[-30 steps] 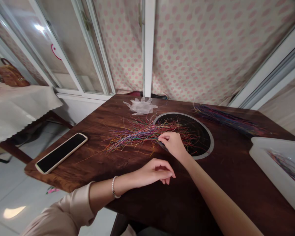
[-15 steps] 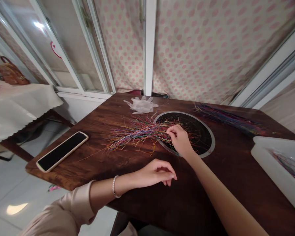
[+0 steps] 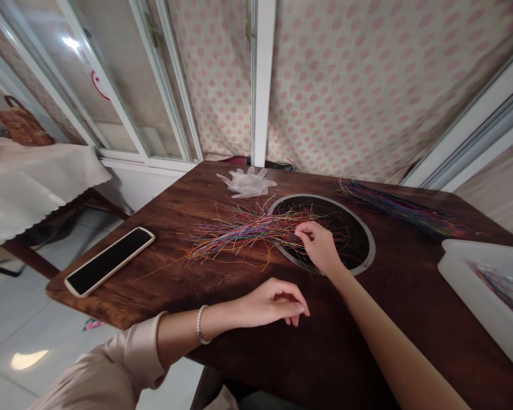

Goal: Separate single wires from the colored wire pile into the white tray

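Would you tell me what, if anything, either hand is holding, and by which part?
The right hand pinches its fingertips together by the colourful strands, but whether it grips one cannot be told. Nothing shows in the left hand.

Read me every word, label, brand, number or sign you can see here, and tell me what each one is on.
No words, brands or numbers can be read.
Red curved mark, on the sliding glass door: part of a round sign or sticker, too blurred to make out.
Phone: its dark face shows no text.
White bin: no lettering that I can see.
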The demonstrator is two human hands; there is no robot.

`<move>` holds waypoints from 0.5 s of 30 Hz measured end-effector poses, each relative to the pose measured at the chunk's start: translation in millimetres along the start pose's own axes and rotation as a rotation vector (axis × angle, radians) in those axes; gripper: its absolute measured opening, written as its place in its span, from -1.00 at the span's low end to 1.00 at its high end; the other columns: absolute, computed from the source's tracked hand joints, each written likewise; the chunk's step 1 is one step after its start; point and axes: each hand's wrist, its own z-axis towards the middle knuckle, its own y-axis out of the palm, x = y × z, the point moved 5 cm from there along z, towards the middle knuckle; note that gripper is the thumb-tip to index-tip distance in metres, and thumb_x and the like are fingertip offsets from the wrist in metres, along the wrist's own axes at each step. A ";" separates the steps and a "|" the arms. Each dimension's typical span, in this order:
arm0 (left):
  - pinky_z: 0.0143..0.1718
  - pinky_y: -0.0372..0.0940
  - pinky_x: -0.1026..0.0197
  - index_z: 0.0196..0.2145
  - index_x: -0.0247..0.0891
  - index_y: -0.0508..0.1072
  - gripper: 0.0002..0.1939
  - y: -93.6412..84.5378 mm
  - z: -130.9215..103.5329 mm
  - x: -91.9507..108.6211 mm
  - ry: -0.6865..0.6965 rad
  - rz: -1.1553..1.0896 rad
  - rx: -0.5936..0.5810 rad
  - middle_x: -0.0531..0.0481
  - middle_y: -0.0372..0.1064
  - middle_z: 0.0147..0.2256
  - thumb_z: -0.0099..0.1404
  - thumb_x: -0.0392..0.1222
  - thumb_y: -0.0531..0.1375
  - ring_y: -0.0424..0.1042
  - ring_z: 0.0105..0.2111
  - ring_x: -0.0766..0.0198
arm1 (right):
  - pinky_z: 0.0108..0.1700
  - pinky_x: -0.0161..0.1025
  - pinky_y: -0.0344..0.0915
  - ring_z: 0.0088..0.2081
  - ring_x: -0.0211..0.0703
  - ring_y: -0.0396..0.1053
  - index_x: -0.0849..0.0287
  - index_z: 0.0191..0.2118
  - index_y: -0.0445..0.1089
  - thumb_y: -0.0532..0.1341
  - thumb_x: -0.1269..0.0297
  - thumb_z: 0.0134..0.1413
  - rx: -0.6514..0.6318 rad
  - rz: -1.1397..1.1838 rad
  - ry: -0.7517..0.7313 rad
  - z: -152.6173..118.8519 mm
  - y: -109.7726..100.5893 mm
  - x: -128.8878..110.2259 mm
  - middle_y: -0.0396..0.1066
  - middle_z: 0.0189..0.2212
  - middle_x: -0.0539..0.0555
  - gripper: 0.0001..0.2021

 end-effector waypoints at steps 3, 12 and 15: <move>-0.47 0.22 0.36 -0.38 -0.37 0.47 -0.61 0.1 -0.1 -1.1 0.001 0.001 0.000 0.06 0.31 -0.55 0.19 0.10 0.20 0.31 -0.54 0.44 | -0.29 -0.20 0.33 -0.41 -0.14 0.41 0.16 -0.50 0.37 0.13 0.35 -0.01 -0.009 0.001 0.014 0.5 3.2 -0.8 0.45 -0.47 0.08 -0.88; -0.47 0.21 0.35 -0.39 -0.36 0.47 -0.57 0.2 -0.6 -3.5 -0.019 0.012 -0.003 0.05 0.31 -0.54 0.16 0.14 0.21 0.31 -0.54 0.42 | -0.37 -0.23 0.34 -0.48 -0.16 0.42 0.15 -0.53 0.36 0.17 0.38 -0.08 -0.016 -0.022 0.011 -1.7 9.6 -0.4 0.46 -0.53 0.05 -0.91; -0.47 0.21 0.34 -0.39 -0.35 0.47 -0.58 -0.2 -0.5 -3.2 -0.014 0.015 -0.001 0.05 0.31 -0.54 0.17 0.14 0.21 0.31 -0.54 0.42 | -0.40 -0.25 0.33 -0.49 -0.17 0.41 0.14 -0.51 0.34 0.18 0.38 -0.09 -0.007 -0.033 0.003 -3.0 7.8 -1.5 0.45 -0.53 0.04 -0.95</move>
